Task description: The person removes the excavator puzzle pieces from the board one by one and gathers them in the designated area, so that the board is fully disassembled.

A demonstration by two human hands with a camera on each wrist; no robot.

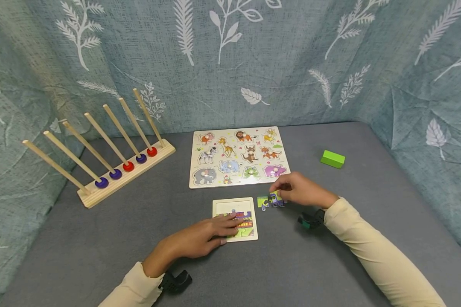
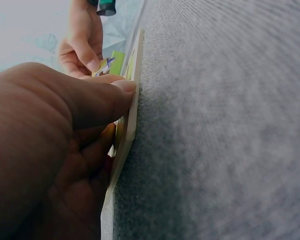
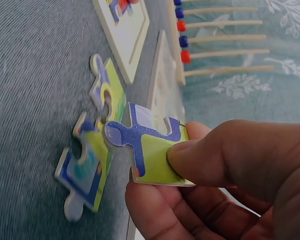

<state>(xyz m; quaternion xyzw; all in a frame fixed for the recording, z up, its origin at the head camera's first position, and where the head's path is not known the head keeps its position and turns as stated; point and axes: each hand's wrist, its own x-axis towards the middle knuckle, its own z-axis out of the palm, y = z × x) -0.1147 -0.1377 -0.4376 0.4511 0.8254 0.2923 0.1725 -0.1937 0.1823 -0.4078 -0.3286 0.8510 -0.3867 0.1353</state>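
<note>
A small wooden jigsaw tray (image 1: 235, 204) lies in front of me, its lower part filled with colourful pieces and its upper part bare wood. Across the filled part rests my left hand (image 1: 201, 235), fingers extended, its thumb at the tray's edge in the left wrist view. Between thumb and fingers my right hand (image 1: 305, 189) pinches a green and blue puzzle piece (image 3: 155, 145), lifted above the table. Below it, two loose puzzle pieces (image 3: 85, 172) lie on the cloth to the right of the tray; the held piece and fingers partly cover them in the head view.
Behind the tray lies an animal peg board (image 1: 240, 160). A wooden rack (image 1: 126, 175) with upright rods and red and blue beads stands at the left. To the right sits a green block (image 1: 332, 159). A patterned curtain (image 1: 215, 85) hangs along the back.
</note>
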